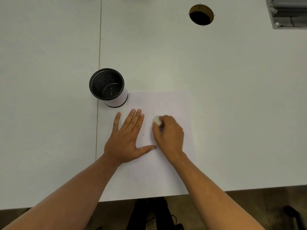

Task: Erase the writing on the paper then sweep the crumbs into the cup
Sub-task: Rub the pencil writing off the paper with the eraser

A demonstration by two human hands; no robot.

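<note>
A white sheet of paper [167,103] lies on the table near its front edge. Faint pencil marks [148,114] show in its upper middle. My left hand [126,140] lies flat with spread fingers on the paper's left part, pressing it down. My right hand [167,133] grips a white eraser [157,120], whose tip touches the paper just right of the marks. A small dark crumb [143,134] lies between my hands. A black mesh cup [108,87] stands upright just off the paper's top left corner.
The white table [232,97] has a seam [99,63] running back from the cup. A round cable hole [201,14] sits at the back right, and a grey metal fixture [287,12] at the far right corner. The table's front edge [249,188] runs below my forearms.
</note>
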